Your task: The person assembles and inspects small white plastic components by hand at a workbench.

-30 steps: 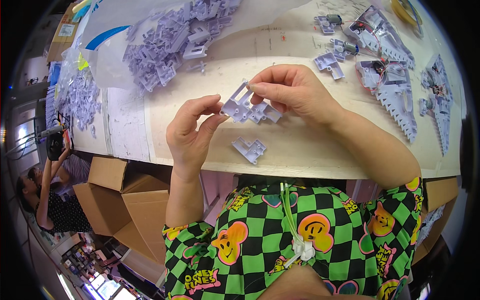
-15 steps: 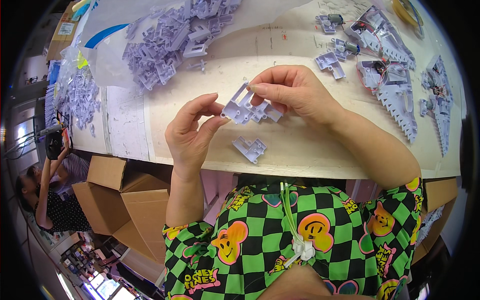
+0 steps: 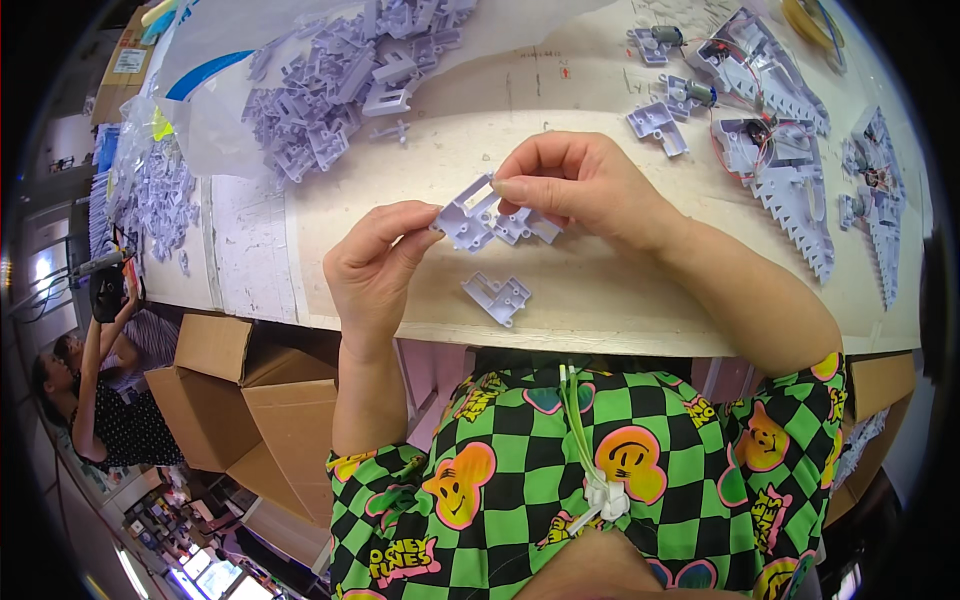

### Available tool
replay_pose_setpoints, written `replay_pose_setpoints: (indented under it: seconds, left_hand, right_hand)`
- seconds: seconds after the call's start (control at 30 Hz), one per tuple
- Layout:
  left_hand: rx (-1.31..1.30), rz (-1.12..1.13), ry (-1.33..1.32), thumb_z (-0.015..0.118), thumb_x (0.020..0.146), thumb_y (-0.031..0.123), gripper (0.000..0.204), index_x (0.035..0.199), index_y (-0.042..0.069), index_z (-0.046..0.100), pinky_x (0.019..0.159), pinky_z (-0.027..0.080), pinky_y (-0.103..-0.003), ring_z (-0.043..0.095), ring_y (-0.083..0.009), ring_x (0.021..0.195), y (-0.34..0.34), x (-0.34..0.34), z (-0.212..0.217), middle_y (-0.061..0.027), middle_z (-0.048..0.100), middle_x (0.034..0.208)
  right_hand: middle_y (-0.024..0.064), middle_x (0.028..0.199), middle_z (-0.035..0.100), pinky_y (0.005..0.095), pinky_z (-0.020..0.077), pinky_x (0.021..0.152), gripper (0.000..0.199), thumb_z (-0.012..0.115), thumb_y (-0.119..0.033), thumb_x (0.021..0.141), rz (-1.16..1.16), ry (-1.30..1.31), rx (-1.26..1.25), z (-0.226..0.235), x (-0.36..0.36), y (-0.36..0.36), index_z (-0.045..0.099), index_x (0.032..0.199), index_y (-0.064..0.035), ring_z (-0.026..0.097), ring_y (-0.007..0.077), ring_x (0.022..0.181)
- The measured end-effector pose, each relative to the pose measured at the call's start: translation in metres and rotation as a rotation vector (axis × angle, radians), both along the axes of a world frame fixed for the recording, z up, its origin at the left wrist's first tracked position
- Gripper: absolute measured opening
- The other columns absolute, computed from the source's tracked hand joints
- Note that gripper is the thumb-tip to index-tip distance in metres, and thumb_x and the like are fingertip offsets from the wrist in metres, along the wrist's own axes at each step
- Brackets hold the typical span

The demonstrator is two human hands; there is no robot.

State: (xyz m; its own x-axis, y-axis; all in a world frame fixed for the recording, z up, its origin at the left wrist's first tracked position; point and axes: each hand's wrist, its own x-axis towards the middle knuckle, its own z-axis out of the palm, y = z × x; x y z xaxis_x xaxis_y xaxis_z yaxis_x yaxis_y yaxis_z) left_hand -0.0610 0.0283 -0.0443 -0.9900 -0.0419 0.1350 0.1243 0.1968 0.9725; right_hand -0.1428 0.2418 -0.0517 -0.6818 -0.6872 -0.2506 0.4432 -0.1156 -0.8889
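Observation:
Over the table, my left hand (image 3: 375,255) pinches the left end of a pale lilac plastic housing part (image 3: 466,226) between thumb and fingertips. The thumb and index finger of my right hand (image 3: 580,185) close on its upper right corner. Beneath my right fingers shows a second lilac part (image 3: 530,228); whether it is held or lies on the table I cannot tell. A similar loose housing part (image 3: 497,298) rests nearer the table's front edge.
A large heap of lilac plastic parts (image 3: 320,110) lies on clear sheeting at the back left. To the right are small motors (image 3: 703,93) in housings and toothed assemblies (image 3: 790,200) with red wires. An opened cardboard box (image 3: 250,390) stands below left, near a person (image 3: 115,400).
The part between my hands has shifted slightly left and tipped. My left fingers have drawn together into a tighter pinch at its end; my right hand has barely moved.

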Motion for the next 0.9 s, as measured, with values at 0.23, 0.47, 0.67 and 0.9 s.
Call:
replay_pose_setpoints:
  seconds: [0.23, 0.47, 0.67, 0.9]
  left_hand:
    - [-0.159, -0.021, -0.398, 0.063, 0.081, -0.002, 0.017, 0.097, -0.001, 0.066, 0.067, 0.046, -0.022, 0.056, -0.0104, 0.074, -0.016, 0.005, 0.003, -0.0062, 0.065, 0.089]
    - [-0.809, 0.201, 0.163, 0.067, 0.078, 0.007, 0.027, 0.105, 0.003, 0.065, 0.072, 0.046, -0.027, 0.058, -0.0153, 0.076, -0.022, -0.057, 0.014, -0.0067, 0.064, 0.092]
    - [-0.999, 0.171, 0.29, 0.066, 0.078, 0.009, 0.027, 0.105, 0.003, 0.063, 0.075, 0.048, -0.036, 0.062, -0.0291, 0.084, -0.035, -0.104, -0.011, -0.0116, 0.065, 0.095]
    - [-0.535, 0.352, 0.085, 0.065, 0.084, 0.014, 0.021, 0.099, -0.001, 0.066, 0.066, 0.046, -0.023, 0.059, -0.0125, 0.069, -0.041, -0.101, 0.005, -0.0038, 0.064, 0.081]
  right_hand:
    - [0.006, 0.092, 0.063, 0.0251, 0.0459, 0.061, 0.027, 0.064, -0.025, 0.084, -0.068, 0.3, 0.244, -0.005, 0.001, 0.001, 0.063, 0.097, -0.0017, 0.057, 0.0107, 0.07]
    - [0.0105, 0.096, 0.061, 0.0346, 0.0494, 0.074, 0.019, 0.059, -0.019, 0.083, -0.02, 0.9, 0.39, -0.01, 0.008, 0.001, 0.064, 0.096, -0.0044, 0.061, 0.0274, 0.083]
    - [0.0101, 0.095, 0.061, 0.0347, 0.0494, 0.074, 0.017, 0.059, -0.017, 0.084, -0.026, 0.908, 0.374, -0.017, 0.005, -0.001, 0.064, 0.093, -0.004, 0.061, 0.0266, 0.083]
    - [0.0126, 0.088, 0.063, 0.0346, 0.0497, 0.071, 0.018, 0.059, -0.016, 0.083, -0.051, 0.835, 0.336, -0.014, 0.0, 0.001, 0.064, 0.094, -0.0033, 0.062, 0.0262, 0.077]
